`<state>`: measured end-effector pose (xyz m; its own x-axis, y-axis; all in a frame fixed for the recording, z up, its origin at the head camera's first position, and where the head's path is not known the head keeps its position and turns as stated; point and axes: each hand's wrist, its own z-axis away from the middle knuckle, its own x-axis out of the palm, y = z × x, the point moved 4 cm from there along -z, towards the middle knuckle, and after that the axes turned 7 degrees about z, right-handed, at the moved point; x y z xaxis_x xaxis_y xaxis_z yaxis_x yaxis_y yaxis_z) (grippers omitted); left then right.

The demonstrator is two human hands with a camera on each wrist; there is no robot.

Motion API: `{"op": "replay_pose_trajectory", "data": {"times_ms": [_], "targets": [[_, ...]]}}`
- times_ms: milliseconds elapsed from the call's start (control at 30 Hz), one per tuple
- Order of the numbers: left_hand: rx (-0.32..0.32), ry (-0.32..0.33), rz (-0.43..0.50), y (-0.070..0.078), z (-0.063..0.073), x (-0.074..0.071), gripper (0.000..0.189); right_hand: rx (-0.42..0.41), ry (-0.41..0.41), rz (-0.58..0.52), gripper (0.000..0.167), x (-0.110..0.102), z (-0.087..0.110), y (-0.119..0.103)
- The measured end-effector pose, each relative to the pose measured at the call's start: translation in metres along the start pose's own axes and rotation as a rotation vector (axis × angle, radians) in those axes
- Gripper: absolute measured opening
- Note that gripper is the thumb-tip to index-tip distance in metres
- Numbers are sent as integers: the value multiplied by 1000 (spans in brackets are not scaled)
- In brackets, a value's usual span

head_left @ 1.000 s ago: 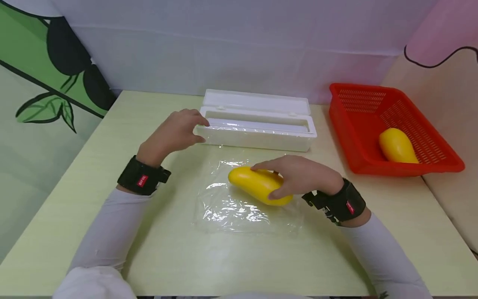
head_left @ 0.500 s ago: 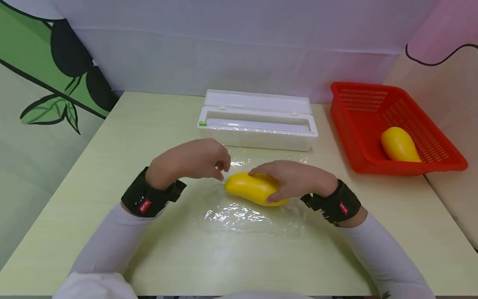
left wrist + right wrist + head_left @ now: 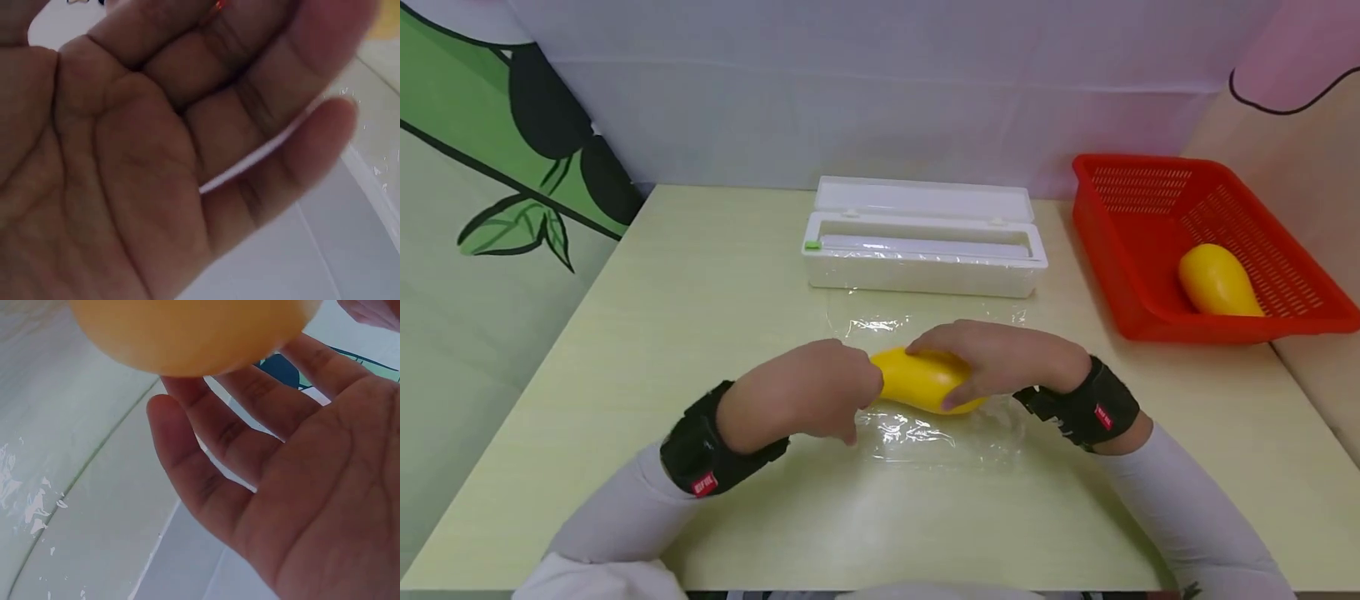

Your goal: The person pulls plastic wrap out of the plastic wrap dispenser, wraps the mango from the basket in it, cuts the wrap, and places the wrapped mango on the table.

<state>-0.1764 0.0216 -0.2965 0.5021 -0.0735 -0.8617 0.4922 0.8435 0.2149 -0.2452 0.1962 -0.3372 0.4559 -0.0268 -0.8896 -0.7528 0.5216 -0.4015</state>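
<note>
1. In the head view we find the yellow mango (image 3: 917,385) near the middle of the frame, lying at a slant between the two hands, its right end lower in the frame than its left part.
2. We see the right hand (image 3: 996,358) gripping the mango from the right, fingers over its upper edge and thumb against its lower edge. In the right wrist view the mango fills the top of the frame, and some fingers reach behind it.
3. The left hand (image 3: 812,392), just left of center, covers the mango's left tip; we cannot tell whether it touches it. In the left wrist view we see its fingers loosely bent, the little finger slightly apart, and a blurred yellow patch in the upper right corner.
4. Beneath the mango we see clear plastic film (image 3: 910,432), wrinkled and shiny, spread on the counter (image 3: 737,258).
5. Above center stands a white film dispenser (image 3: 925,275), lid (image 3: 925,200) tipped back, with a white roll (image 3: 925,247) inside and a green tab (image 3: 812,246) at its left end. The film runs over its front.
6. At the right of the frame we have a red basket (image 3: 1105,258), well apart from both hands, with a second yellow mango (image 3: 1217,279) inside.
7. We note a black band (image 3: 1093,410) on the right wrist and another on the left.
</note>
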Motion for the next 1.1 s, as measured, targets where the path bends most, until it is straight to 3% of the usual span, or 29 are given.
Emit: {"op": "replay_pose_trajectory", "data": {"times_ms": [133, 267, 400, 500, 567, 833, 1100], "targets": [[1, 76, -105, 7, -3, 12, 32, 15, 26, 45, 65, -2, 10, -2], [-13, 97, -182, 11, -8, 22, 33, 59, 77, 91, 64, -6, 29, -3], [-36, 81, -227, 14, -8, 27, 34, 59, 99, 65, 41, -11, 46, -1], [-28, 93, -250, 15, -7, 30, 34, 63, 70, 69, 18, -13, 54, 2], [-14, 113, -254, 14, -6, 31, 30, 89, 35, 75, 13, -13, 58, 5], [-4, 149, -254, 8, -7, 36, 21, 216, -201, 21, 25, 7, 57, -1], [-35, 91, -282, 2, -19, 52, 26, 295, -213, 141, 41, 35, 46, -12]]}}
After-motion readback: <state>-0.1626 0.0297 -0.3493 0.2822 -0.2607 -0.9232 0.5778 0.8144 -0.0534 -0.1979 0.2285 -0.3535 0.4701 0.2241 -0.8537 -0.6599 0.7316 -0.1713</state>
